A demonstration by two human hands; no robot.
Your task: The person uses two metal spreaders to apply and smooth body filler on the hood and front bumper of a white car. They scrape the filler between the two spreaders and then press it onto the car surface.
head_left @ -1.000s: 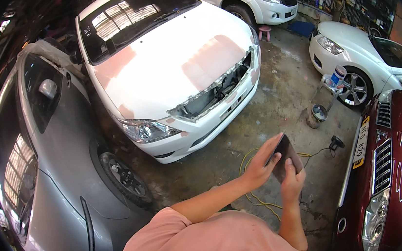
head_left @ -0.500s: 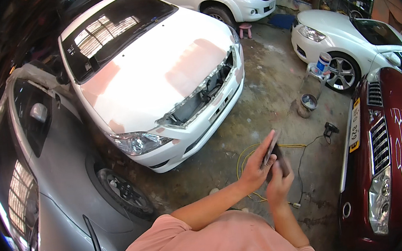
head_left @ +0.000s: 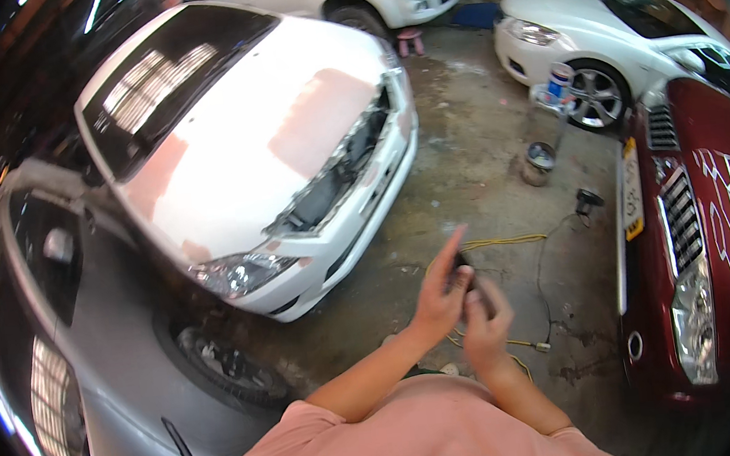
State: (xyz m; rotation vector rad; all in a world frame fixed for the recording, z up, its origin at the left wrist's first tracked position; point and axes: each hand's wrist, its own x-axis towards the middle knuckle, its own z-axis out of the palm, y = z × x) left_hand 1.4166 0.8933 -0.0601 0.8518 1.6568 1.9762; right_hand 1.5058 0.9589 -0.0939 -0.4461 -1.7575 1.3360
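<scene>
Both hands raised | dark sheet (head_left: 468,275) folded small | bucket (head_left: 539,162) contents unclear

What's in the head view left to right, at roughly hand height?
Silver car → white car with its grille off → left hand → dark flat object held in both hands → right hand → yellow cable on the floor → dark red car.

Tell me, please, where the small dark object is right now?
In the head view, the small dark object sits low centre, held between the left hand and right hand, above the concrete floor.
</scene>
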